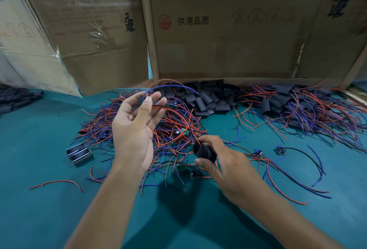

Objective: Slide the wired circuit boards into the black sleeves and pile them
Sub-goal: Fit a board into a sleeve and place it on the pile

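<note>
Behind everything, brown cardboard boxes point(228, 30) printed with black characters, standing on a teal tabletop point(49, 209). In the middle, a broad tangle of red and blue wired circuit boards point(174, 127); behind it a heap of flat black sleeves point(206, 97); at right a pile of sleeved boards point(297, 105), wires trailing forward. Left hand point(135, 127) raised palm-up over the tangle, grip pinching red and blue wires at the fingertips. Right hand point(224, 161) lower, grip closed round one black sleeve point(204, 151), open mouth facing left, long axis roughly left-right. Two loose boards point(280, 150) just right. Small metal blocks point(79, 153) at left.
</note>
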### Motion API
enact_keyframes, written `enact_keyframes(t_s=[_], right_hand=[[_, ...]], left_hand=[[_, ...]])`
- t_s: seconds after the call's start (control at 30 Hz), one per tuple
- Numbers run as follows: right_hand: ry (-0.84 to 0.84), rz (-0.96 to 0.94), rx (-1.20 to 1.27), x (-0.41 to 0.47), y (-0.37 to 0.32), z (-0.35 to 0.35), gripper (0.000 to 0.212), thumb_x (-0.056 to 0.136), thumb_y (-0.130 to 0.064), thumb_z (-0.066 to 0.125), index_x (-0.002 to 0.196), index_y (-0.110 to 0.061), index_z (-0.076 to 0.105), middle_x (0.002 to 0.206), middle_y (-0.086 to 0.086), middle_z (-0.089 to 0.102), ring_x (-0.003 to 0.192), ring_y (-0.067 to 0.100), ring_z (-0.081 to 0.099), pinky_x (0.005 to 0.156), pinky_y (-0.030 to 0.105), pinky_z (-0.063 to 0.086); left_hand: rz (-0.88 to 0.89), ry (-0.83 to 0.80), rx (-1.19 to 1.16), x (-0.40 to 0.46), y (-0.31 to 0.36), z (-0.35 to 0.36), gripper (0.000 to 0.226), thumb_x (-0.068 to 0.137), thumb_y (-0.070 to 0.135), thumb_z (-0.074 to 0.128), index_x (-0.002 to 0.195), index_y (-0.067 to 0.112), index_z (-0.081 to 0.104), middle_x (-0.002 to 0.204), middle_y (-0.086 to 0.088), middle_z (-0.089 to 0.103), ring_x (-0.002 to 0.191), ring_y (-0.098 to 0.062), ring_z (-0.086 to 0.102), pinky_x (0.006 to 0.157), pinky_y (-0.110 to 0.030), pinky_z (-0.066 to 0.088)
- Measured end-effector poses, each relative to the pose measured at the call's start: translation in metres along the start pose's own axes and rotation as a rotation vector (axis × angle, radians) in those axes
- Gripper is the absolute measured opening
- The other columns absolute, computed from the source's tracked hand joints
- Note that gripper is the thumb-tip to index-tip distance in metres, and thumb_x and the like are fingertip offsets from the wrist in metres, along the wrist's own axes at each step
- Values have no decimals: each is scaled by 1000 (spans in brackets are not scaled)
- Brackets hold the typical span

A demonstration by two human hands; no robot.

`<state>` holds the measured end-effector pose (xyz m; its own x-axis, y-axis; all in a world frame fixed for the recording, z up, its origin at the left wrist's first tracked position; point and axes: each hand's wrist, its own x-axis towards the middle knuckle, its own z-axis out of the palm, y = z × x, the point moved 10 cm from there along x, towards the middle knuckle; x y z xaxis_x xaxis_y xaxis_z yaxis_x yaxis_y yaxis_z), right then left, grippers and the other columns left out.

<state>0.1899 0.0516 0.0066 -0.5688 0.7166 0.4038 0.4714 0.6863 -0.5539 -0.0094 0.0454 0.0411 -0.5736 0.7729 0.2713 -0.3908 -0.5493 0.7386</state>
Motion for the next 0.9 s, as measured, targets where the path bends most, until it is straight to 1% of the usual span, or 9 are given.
enact_keyframes(t_s=[0.2,0.3,0.37,0.43,0.5,0.6,0.7,0.77,0.9], right_hand=[[131,28,40,-4,6,-10,48,92,-64,41,126,-30,46,106,-17,65,101,19,62,82,42,48],[210,41,-29,-3,7,-20,45,93,-64,41,121,-28,47,99,-9,68,91,22,61,78,40,46],[259,41,-83,-2,7,-29,43,93,-60,43,118,-26,50,92,-6,68,83,22,56,73,38,40],[294,21,-147,-1,2,-38,41,93,-55,45,116,-22,53,88,-5,67,78,15,47,66,32,27],[324,10,-207,0,-2,-46,36,92,-47,52,114,-19,57,86,-4,67,80,14,41,64,27,20],[321,1,-231,0,-5,-48,34,91,-41,56,118,-20,59,94,-6,68,85,11,45,66,29,28],[286,21,-201,0,1,-46,32,94,-39,58,123,-25,56,107,-9,68,92,12,55,75,31,40],[274,32,-211,-1,4,-45,33,94,-37,60,124,-26,54,109,-9,67,95,18,61,75,32,45],[263,39,-248,0,9,-43,33,92,-30,66,121,-24,52,101,-4,66,90,23,62,67,34,47]], left_hand=[[-23,-53,34,-12,-11,16,11,99,3,54,108,8,58,106,-16,74,97,-29,73,79,-30,58],[-86,-106,39,-25,-30,29,10,97,2,55,104,9,58,107,-19,73,100,-29,72,81,-30,58],[-149,-148,69,-36,-48,38,10,95,1,56,100,10,57,108,-20,73,104,-29,71,82,-29,58],[-209,-187,121,-44,-63,43,10,95,2,56,98,12,56,106,-17,75,107,-27,70,87,-27,57],[-265,-235,140,-49,-74,47,9,97,3,54,99,11,53,106,-14,75,108,-24,70,91,-25,55],[-314,-298,171,-53,-84,52,9,100,3,48,98,11,52,97,-4,77,94,-12,72,85,-19,54],[-329,-280,195,-54,-90,50,7,100,6,51,97,11,56,89,-1,74,82,-11,68,88,-26,49],[-335,-274,206,-55,-91,48,3,95,15,58,96,12,58,89,-4,72,82,-16,64,92,-36,46],[-349,-305,232,-58,-94,48,20,82,24,68,97,12,62,98,-6,72,96,-23,59,97,-48,44]])
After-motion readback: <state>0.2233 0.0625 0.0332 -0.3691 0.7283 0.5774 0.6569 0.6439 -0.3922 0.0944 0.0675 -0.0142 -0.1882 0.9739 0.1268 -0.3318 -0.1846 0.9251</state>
